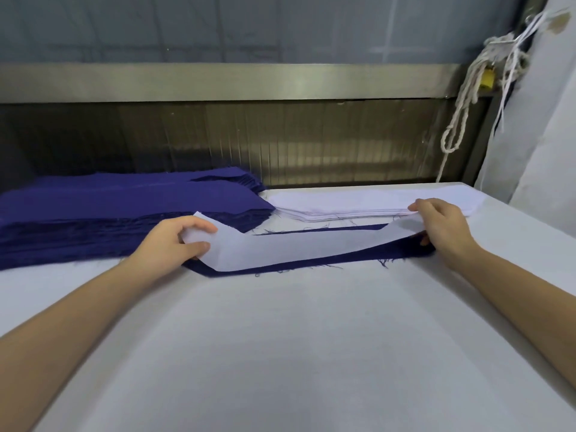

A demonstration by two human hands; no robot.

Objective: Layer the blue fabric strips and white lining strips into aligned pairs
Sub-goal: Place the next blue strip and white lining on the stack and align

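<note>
White lining strip (296, 247), pinched at both ends by left grip (174, 241) and right grip (442, 229), needs tautening and shifting nearer to cover the blue fabric strip (402, 249).

A white table (280, 353) stands before a dark ribbed panel (218, 141) topped by a steel rail (218, 81). A grey wall (249, 26) rises above. White cords (461, 113) and a yellow tag (487, 77) hang at the right.

open table (280, 353) in front, blue stack (93, 213) blocking far left

blue stack (109, 201): cut off left | blue strip (399, 249): mostly under white strip (296, 247)
</note>
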